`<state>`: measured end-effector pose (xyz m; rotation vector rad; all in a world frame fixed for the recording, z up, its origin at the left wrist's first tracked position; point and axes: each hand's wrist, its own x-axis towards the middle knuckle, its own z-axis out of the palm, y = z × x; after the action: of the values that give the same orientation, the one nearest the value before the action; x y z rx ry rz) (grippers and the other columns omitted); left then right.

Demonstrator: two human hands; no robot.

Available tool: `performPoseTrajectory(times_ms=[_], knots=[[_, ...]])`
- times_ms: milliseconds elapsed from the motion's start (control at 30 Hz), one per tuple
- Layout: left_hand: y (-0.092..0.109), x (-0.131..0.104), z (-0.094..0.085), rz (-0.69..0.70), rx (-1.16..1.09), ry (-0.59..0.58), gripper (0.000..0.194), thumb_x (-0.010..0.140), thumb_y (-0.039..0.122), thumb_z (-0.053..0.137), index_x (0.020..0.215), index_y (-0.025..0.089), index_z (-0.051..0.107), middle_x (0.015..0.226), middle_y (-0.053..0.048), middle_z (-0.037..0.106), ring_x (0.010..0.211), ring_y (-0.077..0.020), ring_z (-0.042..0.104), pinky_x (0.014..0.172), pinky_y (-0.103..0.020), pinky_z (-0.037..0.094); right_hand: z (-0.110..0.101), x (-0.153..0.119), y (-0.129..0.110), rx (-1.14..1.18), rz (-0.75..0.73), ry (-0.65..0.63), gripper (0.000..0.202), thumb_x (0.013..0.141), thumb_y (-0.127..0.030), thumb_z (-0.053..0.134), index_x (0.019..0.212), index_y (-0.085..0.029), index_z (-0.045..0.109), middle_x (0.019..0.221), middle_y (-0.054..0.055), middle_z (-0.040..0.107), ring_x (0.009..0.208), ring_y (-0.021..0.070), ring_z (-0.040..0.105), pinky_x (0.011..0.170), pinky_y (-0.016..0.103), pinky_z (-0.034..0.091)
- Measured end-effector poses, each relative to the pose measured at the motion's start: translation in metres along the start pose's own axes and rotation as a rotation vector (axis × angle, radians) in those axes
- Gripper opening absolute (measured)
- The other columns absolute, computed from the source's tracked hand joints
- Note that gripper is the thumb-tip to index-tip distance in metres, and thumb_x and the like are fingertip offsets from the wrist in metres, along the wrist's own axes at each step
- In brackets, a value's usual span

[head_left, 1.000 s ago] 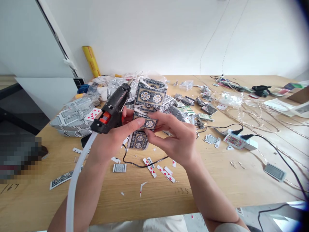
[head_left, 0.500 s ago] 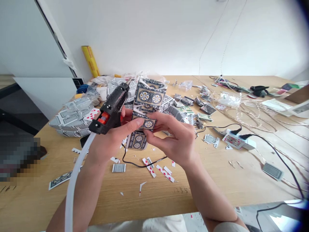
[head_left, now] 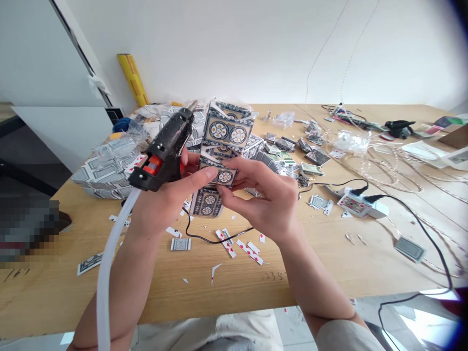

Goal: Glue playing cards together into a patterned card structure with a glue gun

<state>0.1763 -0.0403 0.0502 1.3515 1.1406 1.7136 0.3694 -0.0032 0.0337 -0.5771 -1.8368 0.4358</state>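
A structure built of folded playing cards, with dark backs and round medallions, stands upright between my hands above the table. My left hand is closed round a black hot glue gun, its nozzle pointing up and away. A thick white glue stick trails from the gun's rear over my forearm. My left thumb also presses on a folded card low on the structure. Thumb and fingers of my right hand pinch that card from the right side. Some left fingers are hidden behind the gun and cards.
Larger card-covered pieces and a yellow roll stand at the back left. Card strips lie in front of me. To the right are a white power strip, black cords and coiled pale cord.
The view has tilted slightly, so the table sits a little higher in the picture. My grip on the gun and the cards looks the same.
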Motion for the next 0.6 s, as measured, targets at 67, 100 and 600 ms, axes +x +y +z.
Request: performPoseTrajectory(times_ms=[67,100,600], knots=[[0.0009,0.0002,0.0007,0.017,0.002,0.009,0.033,0.083,0.025,0.092,0.086,0.027,0.059,0.095,0.005,0.081,0.094,-0.022,0.082,0.092,-0.04,0.07,0.0001,-0.0003,0.0001,-0.011,0.005,-0.001,0.028,0.097,-0.021,0.08,0.125,-0.025,0.082,0.087,-0.003,0.08,0.073,0.0136,0.078,0.08,0.028,0.075],[0.0013,0.0002,0.0012,0.021,0.007,0.015,0.033,0.083,0.025,0.092,0.086,0.027,0.059,0.095,0.005,0.081,0.094,-0.0223,0.082,0.093,-0.04,0.07,0.0001,-0.0003,0.0001,-0.012,0.004,0.0,0.028,0.096,-0.021,0.08,0.125,-0.025,0.082,0.087,-0.003,0.08,0.073,0.0137,0.078,0.08,0.028,0.075],[0.001,-0.0012,0.0026,0.045,-0.05,0.031,0.032,0.083,0.023,0.096,0.085,0.025,0.064,0.091,0.005,0.08,0.088,-0.0198,0.08,0.091,-0.038,0.069,0.0025,-0.0014,0.0032,0.012,-0.018,0.018,0.032,0.095,-0.017,0.081,0.126,-0.025,0.082,0.09,-0.003,0.08,0.074,0.0133,0.078,0.08,0.028,0.074]])
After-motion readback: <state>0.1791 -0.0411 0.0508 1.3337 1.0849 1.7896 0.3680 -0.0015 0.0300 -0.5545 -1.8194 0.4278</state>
